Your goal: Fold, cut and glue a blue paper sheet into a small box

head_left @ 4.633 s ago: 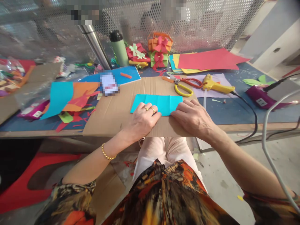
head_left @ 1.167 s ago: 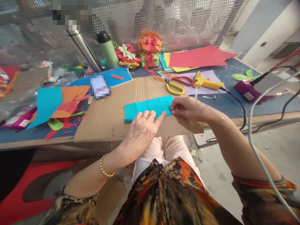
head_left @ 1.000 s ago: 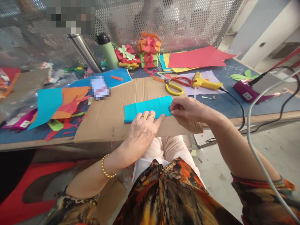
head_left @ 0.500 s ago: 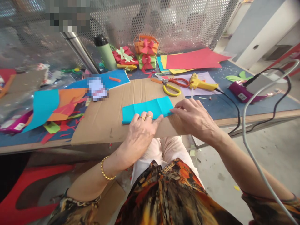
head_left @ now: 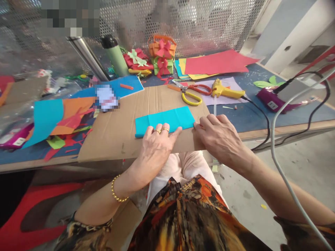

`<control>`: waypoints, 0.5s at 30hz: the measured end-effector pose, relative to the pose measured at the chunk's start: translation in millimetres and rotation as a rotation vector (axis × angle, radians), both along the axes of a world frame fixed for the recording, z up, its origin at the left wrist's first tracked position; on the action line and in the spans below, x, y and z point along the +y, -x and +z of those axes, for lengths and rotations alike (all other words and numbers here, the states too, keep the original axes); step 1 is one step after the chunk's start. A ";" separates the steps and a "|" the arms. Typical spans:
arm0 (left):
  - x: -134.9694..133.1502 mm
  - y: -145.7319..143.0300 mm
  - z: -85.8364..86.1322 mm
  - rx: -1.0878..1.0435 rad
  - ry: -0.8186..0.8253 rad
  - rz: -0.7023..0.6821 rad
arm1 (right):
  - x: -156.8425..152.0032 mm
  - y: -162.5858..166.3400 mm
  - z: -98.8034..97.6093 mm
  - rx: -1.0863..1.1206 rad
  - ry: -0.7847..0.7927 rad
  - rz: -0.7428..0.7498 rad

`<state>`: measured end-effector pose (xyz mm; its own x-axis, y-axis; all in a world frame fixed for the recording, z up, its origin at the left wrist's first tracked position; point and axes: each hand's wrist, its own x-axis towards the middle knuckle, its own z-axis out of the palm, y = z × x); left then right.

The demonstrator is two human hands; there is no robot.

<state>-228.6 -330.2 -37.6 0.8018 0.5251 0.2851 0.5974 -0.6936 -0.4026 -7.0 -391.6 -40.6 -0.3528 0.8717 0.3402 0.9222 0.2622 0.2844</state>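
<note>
A folded turquoise paper strip (head_left: pixel 164 119) lies flat on a brown cardboard sheet (head_left: pixel 117 136) at the table's front. My left hand (head_left: pixel 157 144), with two gold rings and a gold bracelet, rests palm down with fingers stretched onto the strip's near edge. My right hand (head_left: pixel 220 137) lies just right of the strip, fingers curled down and fingertips at its near right corner. Neither hand lifts the paper.
Behind the cardboard lie scissors with yellow and red handles (head_left: pixel 192 94) and a yellow glue gun (head_left: pixel 226 91) with a black cable. Paper gift boxes with bows (head_left: pixel 159 57), a green bottle (head_left: pixel 113 55), red and coloured paper sheets (head_left: pixel 217 62), scraps at left, a purple device (head_left: pixel 272 99).
My right hand has let go of its pinch on the strip's right end and come down beside the near right corner. The strip now lies flat. My left hand stays on the near edge.
</note>
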 end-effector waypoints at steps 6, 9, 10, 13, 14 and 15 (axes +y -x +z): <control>1.6 0.6 2.8 -0.020 0.072 -0.045 | 0.4 -14.0 -9.4 0.137 -0.064 -0.050; 3.1 0.1 2.0 -0.034 0.068 -0.044 | -2.5 -16.8 -8.5 0.191 -0.131 -0.071; 3.4 -0.1 1.8 -0.032 0.065 -0.046 | -3.5 -15.2 -7.6 0.185 -0.132 -0.053; 3.3 -0.6 2.0 -0.028 0.052 -0.048 | -4.9 -6.0 -5.3 0.141 -0.064 0.020; 2.9 -0.7 2.4 -0.025 0.046 -0.046 | -4.9 -2.8 -5.2 0.136 -0.038 0.030; 2.4 -0.8 2.8 -0.021 0.039 -0.042 | -4.7 -0.2 -5.5 0.139 -0.018 0.029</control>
<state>-227.9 -327.8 -34.7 0.8176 0.5017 0.2824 0.5752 -0.7333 -0.3626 -6.8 -396.2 -46.0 -0.3259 0.8553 0.4028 0.9452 0.2853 0.1590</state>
